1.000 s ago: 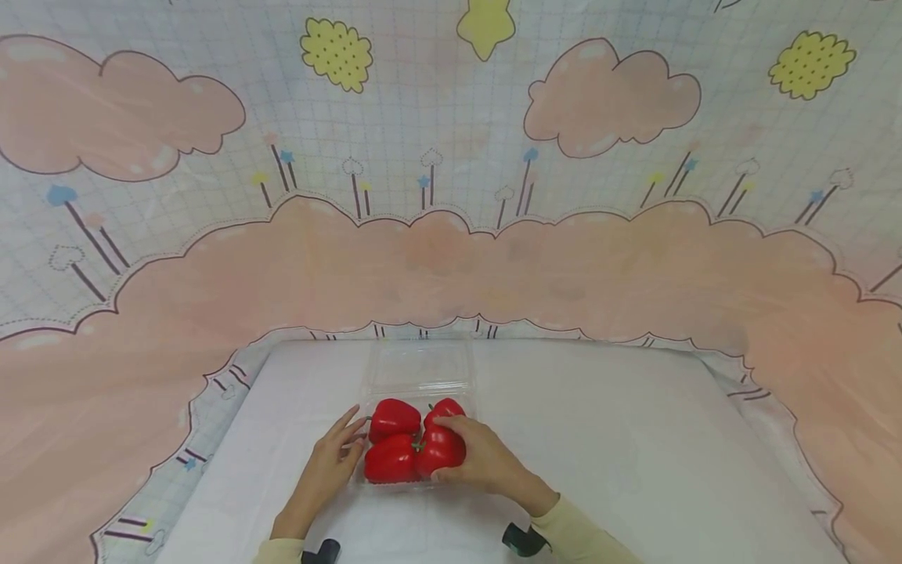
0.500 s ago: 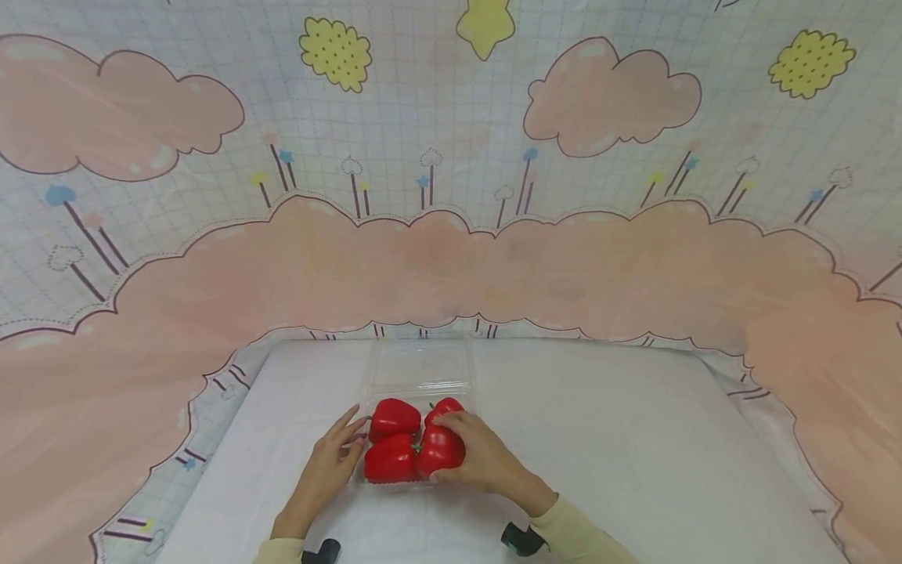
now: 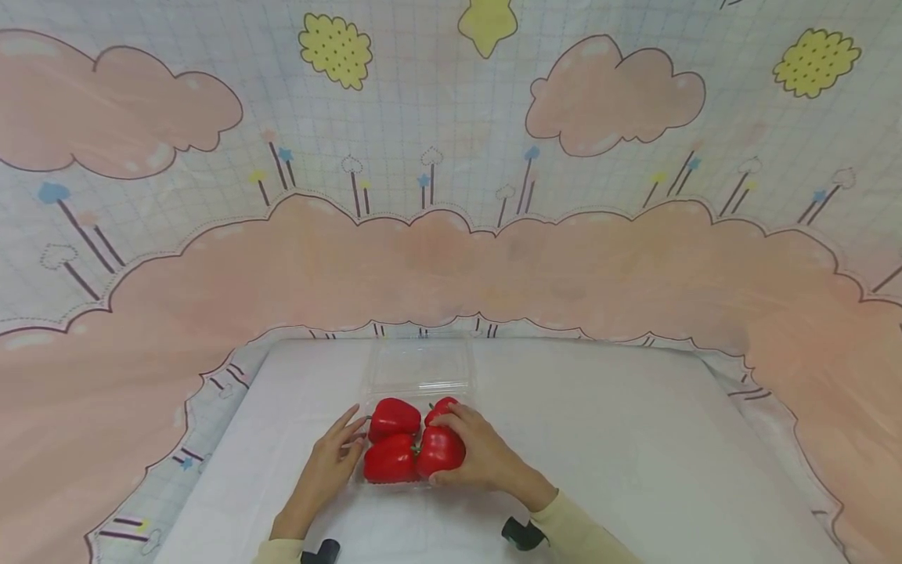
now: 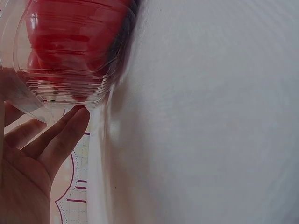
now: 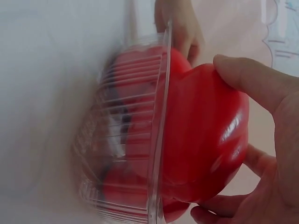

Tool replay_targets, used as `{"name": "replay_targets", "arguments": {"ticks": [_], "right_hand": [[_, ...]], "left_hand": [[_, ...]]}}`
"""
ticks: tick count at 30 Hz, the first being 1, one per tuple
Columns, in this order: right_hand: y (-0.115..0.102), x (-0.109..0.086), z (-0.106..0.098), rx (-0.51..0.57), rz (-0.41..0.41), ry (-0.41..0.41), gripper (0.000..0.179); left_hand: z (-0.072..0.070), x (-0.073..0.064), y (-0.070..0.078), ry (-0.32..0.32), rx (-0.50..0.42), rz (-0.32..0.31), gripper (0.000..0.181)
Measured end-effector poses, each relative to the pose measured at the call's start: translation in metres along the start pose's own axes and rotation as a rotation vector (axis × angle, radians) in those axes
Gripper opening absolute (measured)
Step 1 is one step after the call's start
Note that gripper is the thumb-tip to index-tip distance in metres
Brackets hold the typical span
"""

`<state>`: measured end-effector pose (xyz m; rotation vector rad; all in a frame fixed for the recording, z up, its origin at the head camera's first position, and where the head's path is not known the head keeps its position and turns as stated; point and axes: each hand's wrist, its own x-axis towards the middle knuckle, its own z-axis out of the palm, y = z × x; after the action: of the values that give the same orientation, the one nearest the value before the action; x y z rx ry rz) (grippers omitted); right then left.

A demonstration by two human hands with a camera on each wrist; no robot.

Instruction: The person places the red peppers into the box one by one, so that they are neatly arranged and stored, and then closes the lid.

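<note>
A clear plastic clamshell box [image 5: 161, 116] holds several red bell peppers, and its lid [image 3: 420, 366] lies folded back behind it. The right hand [image 3: 488, 454] grips the front right bell pepper [image 3: 441, 453], thumb on its near side and fingers over the far side. In the right wrist view this pepper [image 5: 205, 130] stands above the box rim. The left hand [image 3: 331, 460] rests at the box's left side with its fingers extended; in the left wrist view a fingertip [image 4: 83, 112] touches the ribbed plastic wall. Nearest to it are the front left pepper [image 3: 390, 459] and back left pepper [image 3: 395, 420].
The box stands on a white-covered table [image 3: 599, 439], left of its middle. A printed curtain [image 3: 493, 266] with clouds and stars hangs behind and around the table. Dark wrist-camera mounts [image 3: 523, 534] show below the forearms.
The right hand's fingers have shifted slightly on the pepper, the forefinger reaching a little farther back. The left hand, box and peppers stay in place.
</note>
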<state>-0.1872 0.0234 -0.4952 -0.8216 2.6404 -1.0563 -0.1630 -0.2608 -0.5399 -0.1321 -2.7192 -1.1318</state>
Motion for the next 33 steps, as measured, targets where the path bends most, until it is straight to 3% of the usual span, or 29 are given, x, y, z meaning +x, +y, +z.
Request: {"name": "replay_targets", "arguments": {"ticks": [15, 25, 33], "right_hand": [[-0.001, 0.002, -0.003, -0.037, 0.021, -0.021, 0.077], [-0.002, 0.001, 0.007, 0.057, 0.032, -0.013, 0.072], [-0.006, -0.001, 0.004, -0.033, 0.048, -0.001, 0.078]], "left_hand": [[0.001, -0.001, -0.001, -0.002, 0.004, 0.000, 0.045], [0.004, -0.001, -0.003, 0.014, -0.010, 0.035, 0.045], [0.001, -0.001, -0.003, 0.026, 0.001, 0.056, 0.046]]}}
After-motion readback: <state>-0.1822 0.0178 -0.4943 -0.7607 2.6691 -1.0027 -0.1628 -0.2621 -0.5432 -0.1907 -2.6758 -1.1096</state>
